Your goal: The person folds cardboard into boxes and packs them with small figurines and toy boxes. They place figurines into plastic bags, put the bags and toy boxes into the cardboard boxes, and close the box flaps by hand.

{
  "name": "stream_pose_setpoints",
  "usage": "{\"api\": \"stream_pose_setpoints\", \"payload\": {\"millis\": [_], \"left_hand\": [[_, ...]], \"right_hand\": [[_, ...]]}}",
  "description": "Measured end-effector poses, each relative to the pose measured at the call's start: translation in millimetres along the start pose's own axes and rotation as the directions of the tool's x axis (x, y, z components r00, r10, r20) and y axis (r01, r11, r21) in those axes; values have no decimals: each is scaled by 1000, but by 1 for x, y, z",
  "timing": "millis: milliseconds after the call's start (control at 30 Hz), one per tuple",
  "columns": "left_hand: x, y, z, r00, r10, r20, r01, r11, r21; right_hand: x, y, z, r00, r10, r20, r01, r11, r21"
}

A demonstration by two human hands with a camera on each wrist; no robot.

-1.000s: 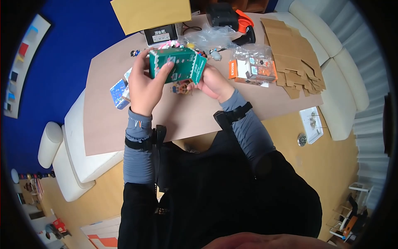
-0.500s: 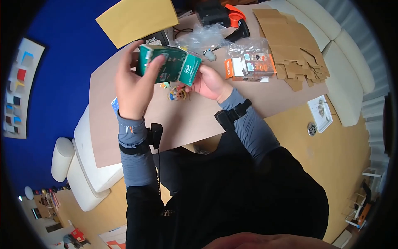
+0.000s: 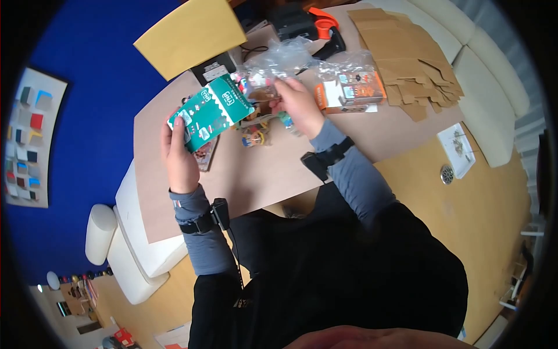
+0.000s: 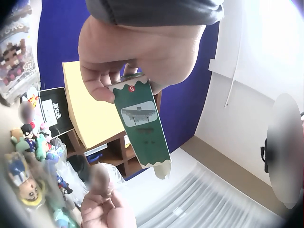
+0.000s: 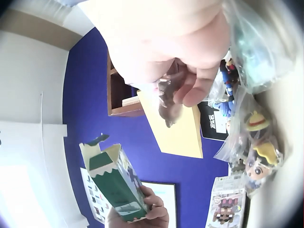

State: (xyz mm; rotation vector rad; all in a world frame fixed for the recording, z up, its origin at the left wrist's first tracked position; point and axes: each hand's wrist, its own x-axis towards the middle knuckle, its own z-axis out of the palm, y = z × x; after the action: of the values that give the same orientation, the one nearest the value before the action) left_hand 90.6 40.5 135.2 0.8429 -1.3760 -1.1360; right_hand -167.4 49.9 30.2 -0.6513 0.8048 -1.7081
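Note:
My left hand [image 3: 181,157] grips a green printed box [image 3: 212,113] by its lower left end, tilted in the air, its end flap standing open toward the upper right. Between the fingertips of my right hand [image 3: 299,104] is a small clear plastic packet [image 5: 168,102] with something brownish in it, apart from the box. The right wrist view shows the green box with its open end up. Below the right hand, a bagged figure with a yellow hat [image 3: 254,136] lies on the table [image 3: 279,168]. A teal bagged item [image 3: 288,122] sits near the right wrist.
An orange-and-white bricks box [image 3: 354,92] stands to the right, beside flattened cardboard [image 3: 401,64]. Clear plastic bags [image 3: 282,58] and a black-and-orange tool [image 3: 302,26] lie at the back. A yellow box [image 3: 189,38] rises at the back left. Another printed box [image 3: 204,156] lies beneath the green one.
My right hand has left the green box's flap and moved up and away, now with the packet. The left hand has tilted the box and lowered it to the left. The head view has shifted.

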Motion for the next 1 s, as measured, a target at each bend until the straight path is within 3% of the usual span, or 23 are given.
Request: {"api": "stream_pose_setpoints", "payload": {"millis": [33, 67, 133, 167, 200, 267, 333, 367, 433, 533, 567, 600, 633, 667, 733, 767, 833, 867, 933, 1000], "left_hand": [[-3, 2, 4, 999, 35, 36, -37, 997, 65], [-2, 9, 13, 997, -77, 19, 78, 995, -55], [1, 5, 21, 995, -72, 76, 78, 993, -91], [-2, 10, 33, 992, -113, 65, 120, 985, -122], [-3, 8, 41, 989, -119, 85, 130, 982, -136], [-4, 4, 53, 970, -124, 208, 148, 984, -103], [-2, -8, 69, 953, -120, 277, 133, 991, -27], [-8, 0, 89, 926, -140, 352, 149, 989, 2], [-12, 14, 122, 846, -183, 500, 160, 983, 88], [-17, -3, 169, 737, -112, 667, 94, 994, 62], [-19, -7, 183, 715, 27, 698, -274, 930, 246], [-24, -4, 198, 645, 142, 751, -598, 705, 381], [-36, 0, 217, 647, -14, 762, -158, 975, 153], [-39, -7, 231, 582, -19, 813, -193, 968, 161], [-47, -38, 254, 529, 146, 836, -351, 935, 59], [-50, -43, 261, 530, 143, 836, -348, 935, 60], [-53, -50, 269, 546, -43, 837, -405, 861, 308], [-52, -58, 271, 547, -47, 836, -401, 861, 311], [-50, -73, 270, 569, -209, 795, -468, 713, 522], [-51, -66, 269, 629, -218, 746, -464, 665, 585]], "right_hand": [[4, -3, 2, 1000, 5, -1, -5, 992, -127], [7, -8, 3, 1000, 9, -8, -11, 967, -254], [11, -20, 7, 999, 33, 31, -9, 816, -578], [32, 15, -19, 862, -422, 282, 467, 442, -766], [30, 3, -12, 916, -338, 218, 297, 205, -933], [31, 5, -15, 754, -585, 299, 360, -14, -933], [33, 16, -27, 762, -577, 293, 379, 31, -925], [59, 57, -45, 642, -601, 477, 535, -95, -840], [54, 57, -39, 678, -598, 427, 494, -59, -868], [36, 44, -21, 742, -601, 298, 406, 48, -913], [30, 38, -15, 759, -600, 254, 375, 85, -923], [26, 34, -11, 775, -596, 209, 344, 121, -931], [22, 30, -7, 790, -591, 165, 314, 159, -936], [20, 28, -6, 803, -583, 122, 286, 197, -938], [23, 31, -11, 740, -648, 180, 384, 187, -904], [23, 32, -11, 742, -646, 179, 383, 189, -904], [23, 32, -12, 749, -644, 155, 368, 210, -906], [23, 31, -12, 752, -641, 152, 365, 213, -906], [23, 30, -10, 744, -649, 156, 360, 193, -913], [23, 26, -9, 779, -609, 147, 320, 184, -929]]}}
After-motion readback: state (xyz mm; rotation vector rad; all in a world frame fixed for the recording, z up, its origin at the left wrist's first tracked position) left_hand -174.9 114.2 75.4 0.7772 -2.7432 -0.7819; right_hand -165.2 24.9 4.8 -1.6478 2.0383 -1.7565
